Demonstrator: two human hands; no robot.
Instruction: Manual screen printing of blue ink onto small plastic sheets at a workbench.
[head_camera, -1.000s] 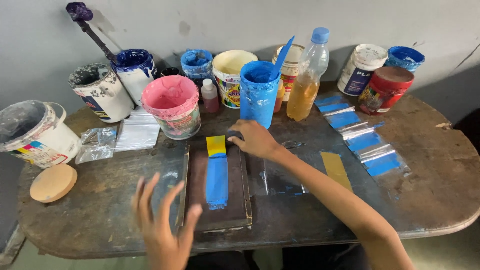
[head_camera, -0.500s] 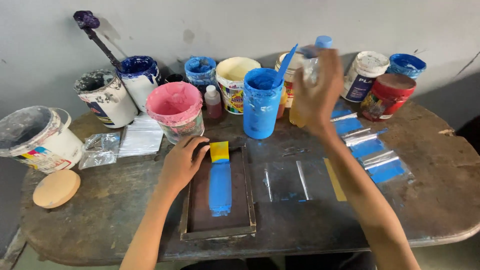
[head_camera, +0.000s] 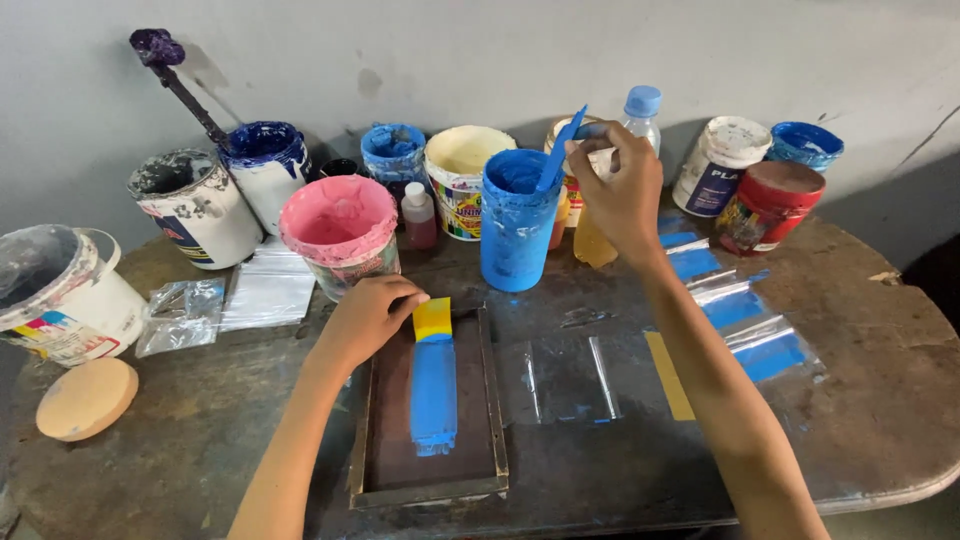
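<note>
Since half a second ago, your right hand (head_camera: 615, 190) has dropped from beside the bottle neck onto the blue stick, while your left hand (head_camera: 368, 318) has kept its place at the top of the frame.

Starting at your left grip: the fingers curl down over the far end of the wooden screen frame (head_camera: 428, 412), fingertips just touching the yellow squeegee (head_camera: 433, 319) that lies at the head of the blue ink band (head_camera: 433, 397). That grip is partly closed and pressing rather than clamped around anything. The frame looks stiff and flat, light enough to shift under a push, so hold it by the wooden rim, not the mesh. The squeegee is small and rigid, its lower edge wet with ink; its dry yellow back is the clean place to take it.

Further right, your other grip pinches the blue stirring stick (head_camera: 562, 152), thumb and fingers closed tightly on its upper end. Below and to the left of that grip the stick leans into the blue ink pot (head_camera: 518, 220), which stands on the desk (head_camera: 880, 400). Judge the stick as thin, stiff and slippery where coated; the paint will drag thickly on it. Behind that grip stands a plastic bottle (head_camera: 638, 110), light and easily tipped.
</note>
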